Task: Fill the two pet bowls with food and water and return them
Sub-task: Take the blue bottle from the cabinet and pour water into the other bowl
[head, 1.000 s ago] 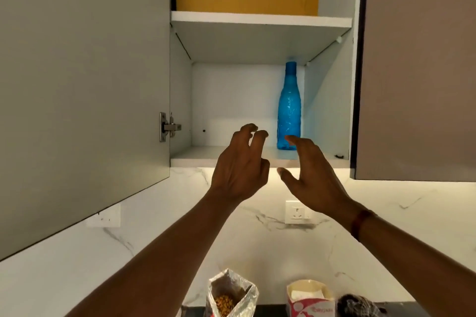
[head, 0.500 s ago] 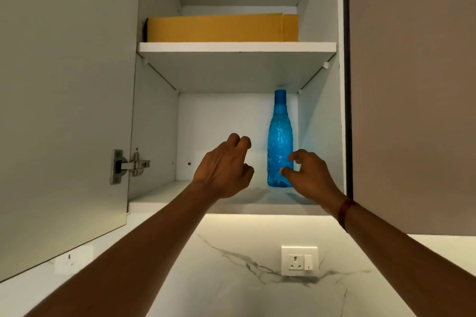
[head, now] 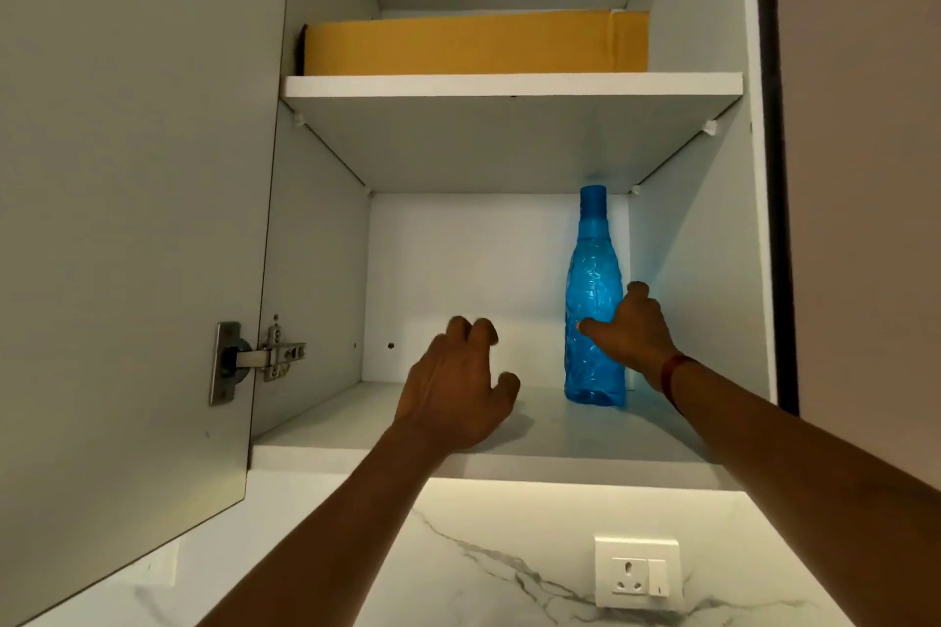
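A tall blue plastic bottle (head: 594,280) with a blue cap stands upright at the back right of the lower shelf (head: 356,428) in an open wall cabinet. My right hand (head: 631,331) grips the bottle's lower body, thumb in front and fingers wrapped round its right side. My left hand (head: 453,392) hovers over the shelf to the left of the bottle, fingers loosely curled, holding nothing. No pet bowl is in view.
A flat yellow cardboard box (head: 473,43) lies on the upper shelf. The cabinet door (head: 127,219) stands open on the left with its hinge (head: 254,359). A closed door (head: 860,168) is on the right. A wall socket (head: 636,570) sits on the marble backsplash below.
Both hands have reached deeper into the cabinet. My right hand has closed round the blue bottle. The view has tilted up, so the bags on the counter are out of sight.
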